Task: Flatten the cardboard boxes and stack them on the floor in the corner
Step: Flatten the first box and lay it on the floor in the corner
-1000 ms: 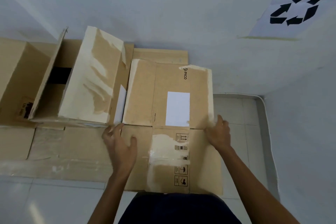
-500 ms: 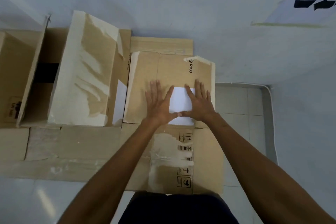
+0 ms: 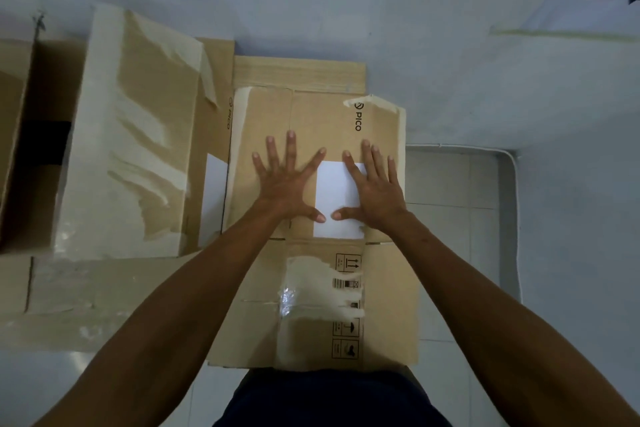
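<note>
A flattened brown cardboard box (image 3: 318,114) marked PICO lies on the floor in front of me, on top of other flat cardboard (image 3: 298,74). Its far panel carries a white label (image 3: 332,198). My left hand (image 3: 287,184) presses flat on that panel left of the label, fingers spread. My right hand (image 3: 372,191) presses flat beside it, partly over the label, fingers straight. The near panel (image 3: 388,305) with torn tape and handling symbols reaches to my legs.
To the left stands an unflattened open box (image 3: 131,135) with torn tape on its flap. More flat cardboard (image 3: 86,288) lies under and in front of it. White walls meet in a corner at the right, with tiled floor (image 3: 450,184) and a cable along the skirting.
Both hands moved from the box's side edges onto the far panel and now press it down with fingers spread wider. The view has come closer to the box.
</note>
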